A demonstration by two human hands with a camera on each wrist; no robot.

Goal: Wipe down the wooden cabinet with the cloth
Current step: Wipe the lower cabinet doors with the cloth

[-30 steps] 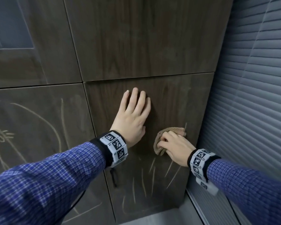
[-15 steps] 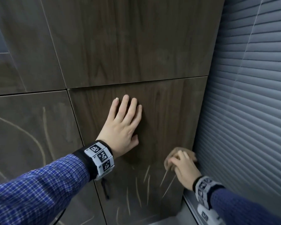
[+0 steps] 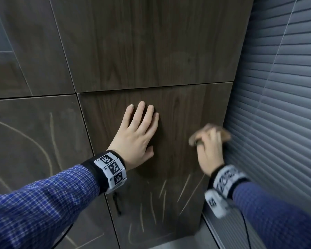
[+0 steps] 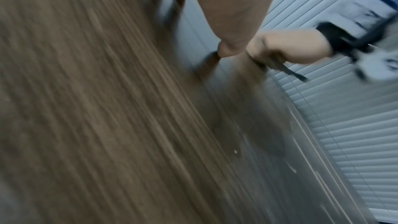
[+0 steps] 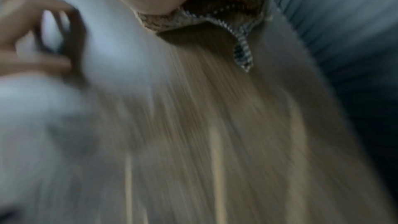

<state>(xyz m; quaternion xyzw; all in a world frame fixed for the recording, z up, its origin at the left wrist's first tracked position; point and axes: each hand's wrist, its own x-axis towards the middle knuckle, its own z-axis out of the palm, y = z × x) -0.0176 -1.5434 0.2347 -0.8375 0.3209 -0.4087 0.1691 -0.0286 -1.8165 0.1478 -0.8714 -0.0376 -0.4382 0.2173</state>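
While the left hand (image 3: 135,141) lies flat on the wooden cabinet (image 3: 151,51), fingers straight and close together w/ the thumb out to the side, the right hand (image 3: 209,150) has the cloth (image 3: 221,131) bunched under curled fingers and pushed against the same lower door panel, right by its right edge. That hand is motion-blurred in the head view, so can't say much about the exact finger placement, but the right wrist cam shows the cloth (image 5: 215,11) tucked under the palm, brownish weave w/ a striped hem corner hanging down loose against the wood. Left hand holds nothing, just palm on the panel, roughly mid-door and a bit higher than the right one; the two hands are near each other but apart. Below them, pale chalky scratch marks (image 3: 162,200) streak the lower part of the door, and there are more long curved ones on the neighbouring panel (image 3: 34,141) to the left. Grey slatted blinds (image 3: 276,105) run down the right side, just beside the cabinet's edge. Both wrists carry bands w/ black-and-white marker tags (image 3: 113,168), and the sleeves (image 3: 43,203) are blue check. Left wrist cam is too smeared for detail beyond wood grain, the blinds and the right hand (image 4: 286,47) over by them.
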